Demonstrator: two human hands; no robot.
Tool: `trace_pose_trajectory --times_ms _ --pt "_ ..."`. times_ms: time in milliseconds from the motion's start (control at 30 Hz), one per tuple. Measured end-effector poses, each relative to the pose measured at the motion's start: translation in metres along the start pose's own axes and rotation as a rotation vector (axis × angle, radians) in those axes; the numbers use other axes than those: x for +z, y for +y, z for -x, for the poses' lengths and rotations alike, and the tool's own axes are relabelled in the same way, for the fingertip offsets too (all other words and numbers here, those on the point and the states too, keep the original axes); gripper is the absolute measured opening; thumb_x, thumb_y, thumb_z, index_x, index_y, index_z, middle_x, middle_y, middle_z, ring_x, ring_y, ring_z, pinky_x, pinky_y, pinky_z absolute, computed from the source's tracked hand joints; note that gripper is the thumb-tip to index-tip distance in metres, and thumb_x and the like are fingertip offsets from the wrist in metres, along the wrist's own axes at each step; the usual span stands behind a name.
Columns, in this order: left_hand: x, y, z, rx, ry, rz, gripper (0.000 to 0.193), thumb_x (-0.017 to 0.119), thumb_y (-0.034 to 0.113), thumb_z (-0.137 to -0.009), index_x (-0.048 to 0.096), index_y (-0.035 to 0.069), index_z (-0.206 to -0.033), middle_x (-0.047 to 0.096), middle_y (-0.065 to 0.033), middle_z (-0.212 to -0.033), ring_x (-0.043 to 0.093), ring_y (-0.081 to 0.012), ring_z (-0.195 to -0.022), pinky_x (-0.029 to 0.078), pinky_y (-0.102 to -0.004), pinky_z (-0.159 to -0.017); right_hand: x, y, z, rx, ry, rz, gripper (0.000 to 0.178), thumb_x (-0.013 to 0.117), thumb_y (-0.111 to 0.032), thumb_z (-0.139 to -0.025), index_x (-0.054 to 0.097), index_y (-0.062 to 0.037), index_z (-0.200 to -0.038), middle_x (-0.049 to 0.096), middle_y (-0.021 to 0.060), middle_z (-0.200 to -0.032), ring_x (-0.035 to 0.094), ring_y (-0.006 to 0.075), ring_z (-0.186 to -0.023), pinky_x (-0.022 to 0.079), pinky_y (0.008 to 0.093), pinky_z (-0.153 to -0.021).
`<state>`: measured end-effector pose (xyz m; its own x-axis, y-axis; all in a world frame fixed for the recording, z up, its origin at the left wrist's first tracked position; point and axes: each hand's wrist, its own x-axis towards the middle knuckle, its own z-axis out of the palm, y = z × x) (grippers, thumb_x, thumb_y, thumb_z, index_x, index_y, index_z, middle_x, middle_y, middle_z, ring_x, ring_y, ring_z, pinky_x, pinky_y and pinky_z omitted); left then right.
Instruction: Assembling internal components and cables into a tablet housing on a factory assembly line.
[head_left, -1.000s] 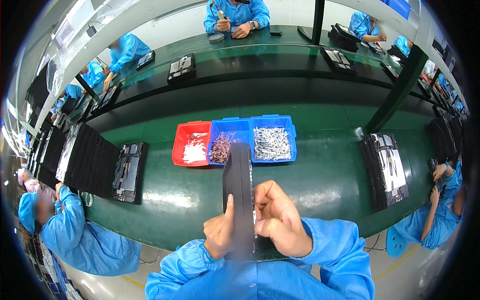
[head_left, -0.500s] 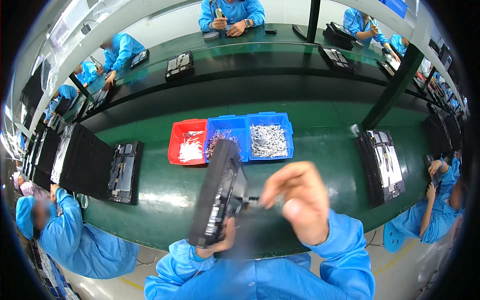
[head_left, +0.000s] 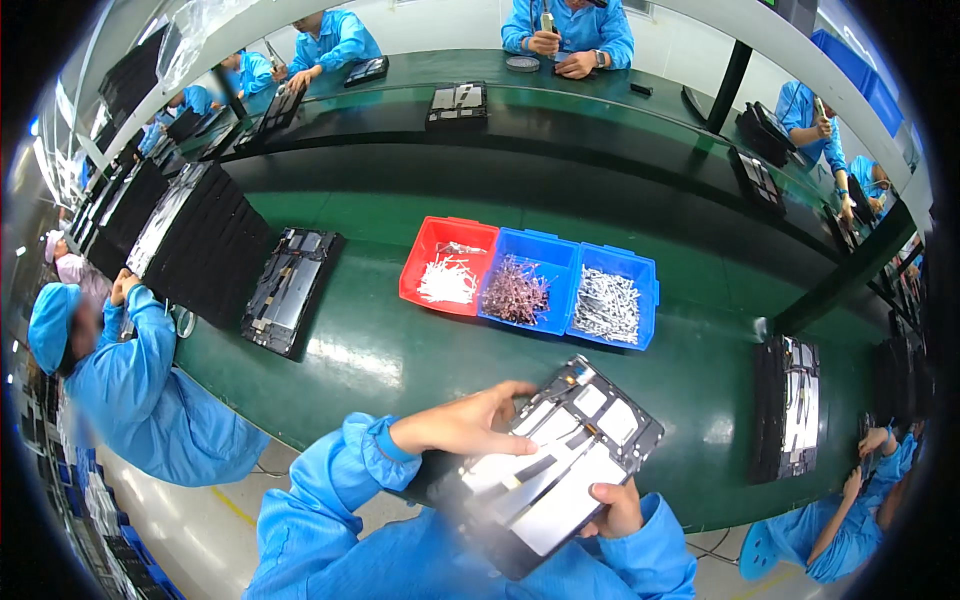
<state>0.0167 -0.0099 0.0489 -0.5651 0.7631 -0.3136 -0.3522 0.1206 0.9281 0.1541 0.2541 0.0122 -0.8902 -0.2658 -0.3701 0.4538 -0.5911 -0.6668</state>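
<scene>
Between my hands is a flat black tablet-like device, its back off, with silvery battery panels and a dark ribbon strip showing. It tilts over the bench's near edge. My left hand grips its left side, thumb lying over the inner face and fingers at the edge. At the lower right side my right hand is closed on it, thumb on top and fingers partly hidden beneath. Beyond the device are a red bin of white strips, a blue bin of brownish small parts and another blue bin of silvery small parts.
On the green bench, a similar opened device lies left, beside a tall stack of black devices. Another stack stands right. Co-workers in blue sit on both sides and across a dark conveyor carrying devices.
The device has turned from nearly upright to face-up, its inside now showing. My right hand, previously apart from its edge, now holds its right side; my left hand has come to its left side.
</scene>
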Motion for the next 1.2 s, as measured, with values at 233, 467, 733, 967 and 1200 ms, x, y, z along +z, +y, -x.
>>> trace_pose_trajectory --times_ms 233,467,733,967,1200 --pt "0.001 0.008 -0.015 0.287 0.153 -0.927 0.04 0.069 0.024 -0.097 0.067 -0.002 -0.127 0.067 -0.0232 -0.115 0.064 -0.0388 -0.109 0.053 -0.0457 -0.093 0.021 0.054 0.018 0.119 0.111 0.043 0.036 0.053 -0.015 -0.107 0.051 0.0 -0.14 0.065 0.0222 -0.121 0.071 0.0291 -0.097 0.06 0.0417 -0.075" --pt "-0.003 0.009 -0.029 0.266 0.239 -1.005 0.031 0.066 0.011 -0.093 0.071 0.003 -0.123 0.07 -0.0182 -0.103 0.067 -0.0387 -0.097 0.054 -0.0462 -0.086 0.054 0.056 0.014 -0.005 -0.168 -0.041 0.042 0.044 -0.03 -0.112 0.051 0.0025 -0.138 0.068 0.024 -0.117 0.07 0.0332 -0.101 0.057 0.0454 -0.083" --pt "0.004 0.009 -0.033 0.354 0.234 -1.04 0.035 0.064 0.004 -0.089 0.072 0.007 -0.123 0.067 -0.0164 -0.094 0.065 -0.0359 -0.088 0.053 -0.0453 -0.078 0.063 0.041 0.013 -0.016 -0.172 -0.003 0.044 0.043 -0.031 -0.113 0.052 0.0051 -0.136 0.069 0.0242 -0.111 0.07 0.0318 -0.098 0.058 0.0439 -0.084" --pt "0.007 0.01 -0.037 0.406 0.246 -1.092 0.037 0.063 0.003 -0.088 0.074 0.01 -0.123 0.065 -0.0148 -0.09 0.064 -0.0351 -0.086 0.053 -0.0446 -0.076 0.064 0.028 0.013 0.035 -0.166 0.023 0.04 0.046 -0.028 -0.112 0.055 0.0052 -0.132 0.069 0.0211 -0.113 0.069 0.028 -0.102 0.056 0.0409 -0.088" --pt "0.027 0.018 -0.023 0.188 0.321 -0.914 0.039 0.068 0.005 -0.09 0.068 0.004 -0.129 0.063 -0.0163 -0.091 0.064 -0.0323 -0.079 0.053 -0.0406 -0.071 0.028 0.018 0.027 -0.006 0.064 0.064 0.039 0.062 -0.019 -0.106 0.057 0.0018 -0.138 0.067 0.0111 -0.131 0.061 0.017 -0.121 0.047 0.0361 -0.105"
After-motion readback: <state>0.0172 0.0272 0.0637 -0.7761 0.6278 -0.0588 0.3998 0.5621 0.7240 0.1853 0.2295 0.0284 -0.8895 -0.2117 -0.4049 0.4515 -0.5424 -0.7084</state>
